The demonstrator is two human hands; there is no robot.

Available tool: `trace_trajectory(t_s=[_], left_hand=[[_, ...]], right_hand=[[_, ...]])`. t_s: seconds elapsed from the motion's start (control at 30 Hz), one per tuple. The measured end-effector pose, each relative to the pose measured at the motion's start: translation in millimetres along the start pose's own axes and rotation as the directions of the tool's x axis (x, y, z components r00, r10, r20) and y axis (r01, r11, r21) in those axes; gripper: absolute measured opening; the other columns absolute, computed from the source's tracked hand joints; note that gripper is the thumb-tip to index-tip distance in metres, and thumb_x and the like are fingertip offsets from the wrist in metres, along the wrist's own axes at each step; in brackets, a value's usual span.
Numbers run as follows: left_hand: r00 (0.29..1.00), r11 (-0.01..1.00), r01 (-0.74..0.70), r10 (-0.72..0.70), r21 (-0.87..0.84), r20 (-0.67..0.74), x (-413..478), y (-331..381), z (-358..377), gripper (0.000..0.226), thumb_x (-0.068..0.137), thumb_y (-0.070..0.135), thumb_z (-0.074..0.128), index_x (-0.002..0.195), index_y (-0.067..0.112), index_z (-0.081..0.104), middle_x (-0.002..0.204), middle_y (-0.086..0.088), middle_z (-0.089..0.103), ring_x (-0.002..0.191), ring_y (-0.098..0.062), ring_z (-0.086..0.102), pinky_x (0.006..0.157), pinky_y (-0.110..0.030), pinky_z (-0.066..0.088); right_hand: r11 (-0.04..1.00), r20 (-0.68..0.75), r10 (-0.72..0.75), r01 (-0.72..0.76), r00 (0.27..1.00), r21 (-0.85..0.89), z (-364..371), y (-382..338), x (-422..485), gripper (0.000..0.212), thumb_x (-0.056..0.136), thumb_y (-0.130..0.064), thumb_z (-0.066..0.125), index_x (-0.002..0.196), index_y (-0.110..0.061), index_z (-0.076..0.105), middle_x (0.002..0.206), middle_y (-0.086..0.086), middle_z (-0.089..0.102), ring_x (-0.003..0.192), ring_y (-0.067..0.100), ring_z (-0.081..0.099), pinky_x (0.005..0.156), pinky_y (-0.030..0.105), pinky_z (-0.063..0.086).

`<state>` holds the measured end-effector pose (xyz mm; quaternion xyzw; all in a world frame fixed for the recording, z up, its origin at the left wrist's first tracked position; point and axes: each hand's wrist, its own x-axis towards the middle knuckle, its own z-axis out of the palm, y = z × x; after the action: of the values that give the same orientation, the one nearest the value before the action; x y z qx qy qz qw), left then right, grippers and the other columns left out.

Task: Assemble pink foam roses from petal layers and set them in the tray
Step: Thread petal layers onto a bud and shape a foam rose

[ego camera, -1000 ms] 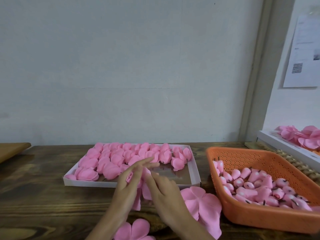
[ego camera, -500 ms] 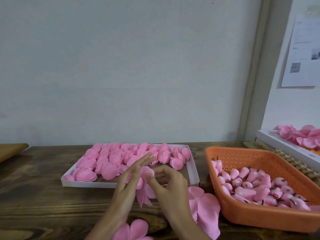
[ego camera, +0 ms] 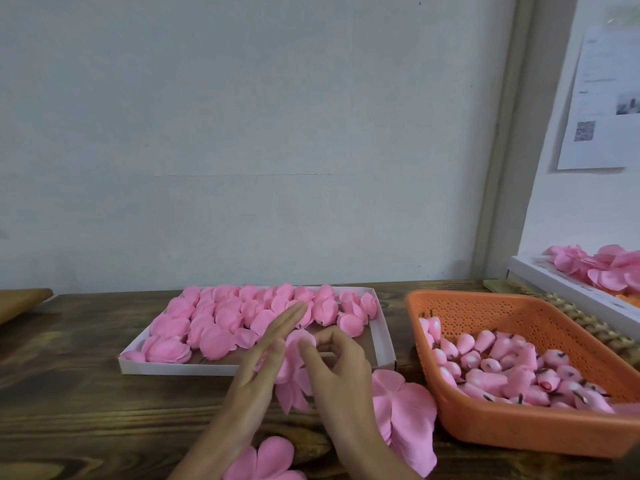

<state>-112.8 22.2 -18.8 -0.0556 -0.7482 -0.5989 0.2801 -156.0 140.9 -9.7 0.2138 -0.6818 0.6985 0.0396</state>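
A person is working at a dark wooden counter (ego camera: 86, 393), holding a half-made pink foam rose (ego camera: 294, 362) just above it, in front of the white tray (ego camera: 382, 336). The left hand (ego camera: 259, 372) is pressing straight fingers against the rose's side, its grip released. The right hand (ego camera: 337, 372) is pinching the petals, its grip grasping the rose. Many finished roses (ego camera: 221, 317) are lying in the tray. Flat petal layers (ego camera: 401, 414) are lying beside an orange basket (ego camera: 519, 434) of buds (ego camera: 502, 368).

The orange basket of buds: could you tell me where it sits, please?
In the head view, the orange basket sits on the wooden table at right, beside the white tray.
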Motion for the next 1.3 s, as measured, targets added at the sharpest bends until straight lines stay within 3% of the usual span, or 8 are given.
trace_trajectory(t_s=[0.13,0.27,0.53,0.7,0.87,1.0,1.17,1.3], left_hand=[[1.000,1.000,-0.015,0.015,-0.021,0.024,-1,3,0,0.063,0.091,0.080,0.041,0.141,0.045,0.057,0.152,0.023,0.050,0.145,0.005,0.037,0.110,-0.021,0.029],[1.000,0.999,0.011,-0.010,-0.050,0.021,-2,2,0,0.059,0.097,0.070,0.042,0.142,0.035,0.059,0.150,0.014,0.056,0.144,-0.004,0.044,0.110,-0.017,0.039],[0.996,0.990,0.057,-0.046,-0.129,0.082,-4,9,3,0.059,0.086,0.081,0.051,0.127,0.044,0.070,0.154,-0.003,0.053,0.145,-0.021,0.046,0.119,-0.058,0.036],[0.994,0.994,0.063,-0.055,-0.085,0.096,-5,10,3,0.061,0.087,0.083,0.045,0.128,0.045,0.068,0.152,0.000,0.055,0.145,-0.020,0.046,0.120,-0.062,0.028],[0.993,0.993,0.081,-0.073,-0.087,0.088,-4,8,2,0.064,0.087,0.084,0.045,0.129,0.042,0.069,0.148,0.004,0.058,0.143,-0.018,0.049,0.120,-0.060,0.031],[0.992,0.991,0.086,-0.077,-0.098,0.096,-3,4,1,0.065,0.089,0.079,0.046,0.126,0.034,0.073,0.153,0.009,0.053,0.146,-0.014,0.044,0.118,-0.063,0.033],[0.996,0.990,0.083,-0.078,-0.116,0.045,-1,-8,0,0.043,0.103,0.050,0.042,0.139,0.039,0.062,0.151,0.012,0.055,0.146,-0.008,0.043,0.122,-0.044,0.034],[0.996,0.987,0.094,-0.094,-0.127,0.008,0,-11,-1,0.047,0.099,0.061,0.046,0.144,0.050,0.051,0.146,0.013,0.059,0.138,-0.009,0.053,0.111,-0.047,0.043]], right_hand=[[0.997,-0.004,0.066,-0.066,0.998,0.035,1,-1,-1,0.014,0.092,-0.014,0.067,0.078,-0.018,0.065,0.075,-0.005,0.071,0.072,0.008,0.067,0.071,0.030,0.055],[0.979,-0.019,0.167,-0.164,0.986,0.118,1,-3,-1,0.007,0.091,-0.012,0.067,0.084,-0.013,0.066,0.078,-0.002,0.073,0.073,0.005,0.068,0.063,0.018,0.051],[0.846,0.050,0.474,-0.470,0.879,0.250,-1,-9,-2,0.014,0.092,-0.017,0.068,0.084,-0.011,0.057,0.067,-0.003,0.062,0.051,0.006,0.056,0.044,0.021,0.042],[0.847,0.037,0.494,-0.490,0.869,0.203,-1,-10,-1,0.021,0.086,-0.019,0.070,0.078,-0.016,0.051,0.069,-0.002,0.053,0.065,0.014,0.049,0.059,0.026,0.040],[0.880,0.018,0.439,-0.434,0.898,0.193,1,-5,-2,0.019,0.088,-0.017,0.068,0.078,-0.014,0.052,0.071,0.000,0.055,0.067,0.016,0.051,0.063,0.030,0.042],[0.943,0.063,0.256,-0.264,0.965,0.202,2,-5,-4,0.019,0.096,-0.010,0.066,0.080,-0.006,0.057,0.063,0.003,0.063,0.057,0.012,0.061,0.052,0.022,0.047],[0.995,0.119,0.004,-0.016,0.993,0.101,2,-5,-1,0.011,0.094,-0.010,0.071,0.084,-0.011,0.076,0.081,0.002,0.077,0.081,0.015,0.074,0.072,0.023,0.056],[0.993,0.197,-0.113,0.105,0.974,0.052,1,-6,0,0.013,0.095,-0.013,0.072,0.088,-0.019,0.082,0.082,-0.003,0.079,0.081,0.016,0.075,0.079,0.037,0.060]])
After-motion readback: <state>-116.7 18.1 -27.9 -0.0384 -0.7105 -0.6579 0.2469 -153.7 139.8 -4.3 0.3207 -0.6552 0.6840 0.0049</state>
